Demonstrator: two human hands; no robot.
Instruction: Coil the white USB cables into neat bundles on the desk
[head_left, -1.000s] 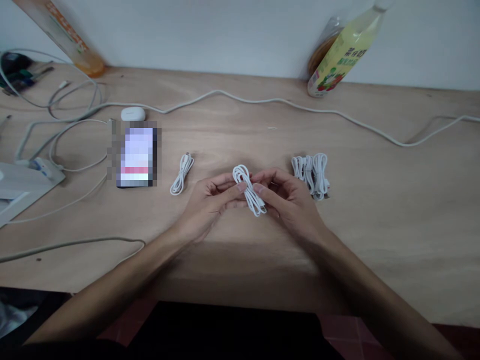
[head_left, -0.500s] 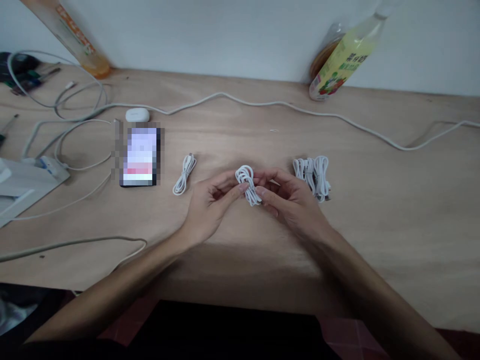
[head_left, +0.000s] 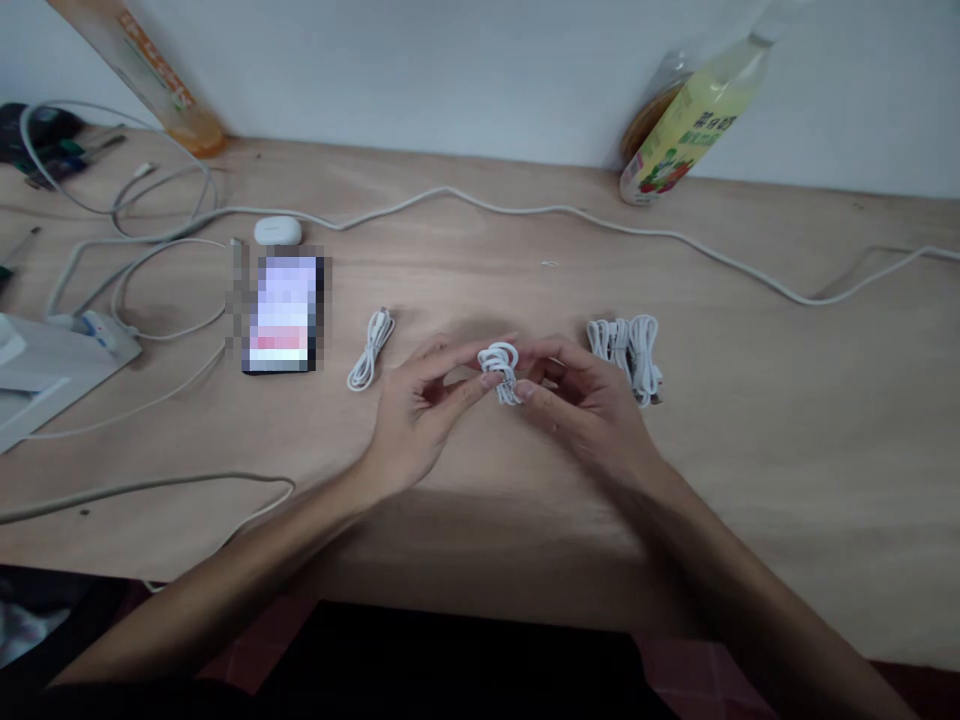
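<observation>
Between my two hands is a coiled white cable (head_left: 498, 358), bunched at its middle, its loops facing away from me. My left hand (head_left: 422, 415) pinches it from the left, thumb on the near side and fingers behind. From the right, my right hand (head_left: 581, 400) grips the same bundle with thumb and fingertips. Some of the fingers are hidden behind the coil. Left of my left hand, another tied white cable (head_left: 371, 348) lies on the table. Just beyond my right hand lie more bundled white cables (head_left: 624, 345), side by side.
A phone (head_left: 283, 310) and a white earbud case (head_left: 278, 231) lie to the left. A long white cord (head_left: 562, 209) crosses the wooden table (head_left: 787, 450). Along the wall stand a yellow-labelled bottle (head_left: 686, 130) and an orange-bottomed bottle (head_left: 191, 130). A white power strip (head_left: 52, 375) sits far left.
The coiled cable in my hands has tipped and shifted slightly right, so its loops look shorter. Both hands keep their hold. The things on the table have stayed put.
</observation>
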